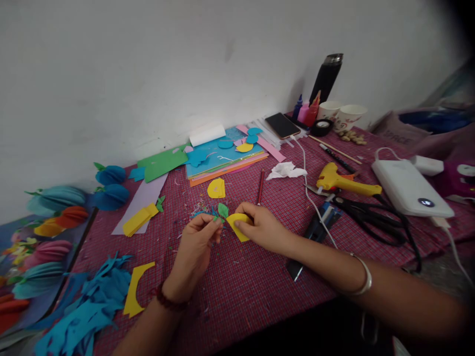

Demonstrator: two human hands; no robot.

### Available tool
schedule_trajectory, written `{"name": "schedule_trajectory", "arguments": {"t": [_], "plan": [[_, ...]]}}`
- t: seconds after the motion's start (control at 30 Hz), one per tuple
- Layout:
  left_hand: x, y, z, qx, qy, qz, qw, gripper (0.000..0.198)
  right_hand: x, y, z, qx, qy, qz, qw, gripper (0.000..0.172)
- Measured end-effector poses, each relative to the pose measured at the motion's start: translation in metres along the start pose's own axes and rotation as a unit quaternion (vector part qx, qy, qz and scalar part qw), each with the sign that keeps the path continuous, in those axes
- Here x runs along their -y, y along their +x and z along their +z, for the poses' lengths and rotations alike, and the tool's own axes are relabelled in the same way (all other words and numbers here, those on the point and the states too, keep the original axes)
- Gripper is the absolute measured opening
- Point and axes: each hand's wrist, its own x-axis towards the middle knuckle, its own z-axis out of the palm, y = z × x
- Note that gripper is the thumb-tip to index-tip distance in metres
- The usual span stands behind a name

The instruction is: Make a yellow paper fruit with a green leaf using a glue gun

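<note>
Above the middle of the table, my right hand [260, 225] grips a curved yellow paper piece [239, 228] between thumb and fingers. A green paper leaf [223, 209] stands up at the yellow piece's upper left edge; whether it is attached I cannot tell. Close beside it, my left hand [200, 237] is closed in a pinch on a small green paper end [215, 219], apparently part of the leaf. Small paper scraps lie on the cloth behind my left hand. A rounded yellow paper piece [216, 188] lies just beyond both hands.
A yellow glue gun [347, 184], black-handled scissors [371, 215], a box cutter [315, 232] and a white power bank [410, 188] lie right. Coloured sheets [208, 165] lie at the back. Blue scraps [87, 306] and folded paper fruits [55, 198] are left. A cable crosses the right side.
</note>
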Motion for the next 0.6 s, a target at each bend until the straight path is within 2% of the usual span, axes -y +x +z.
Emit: {"name": "schedule_trajectory", "arguments": {"t": [0.6], "plan": [[0.0083,-0.0009,0.0027,-0.024,0.03,0.048,0.998,0.024,0.0002,0.0017,0.0047,-0.005,-0.013,-0.004,1.0,0.005]]}}
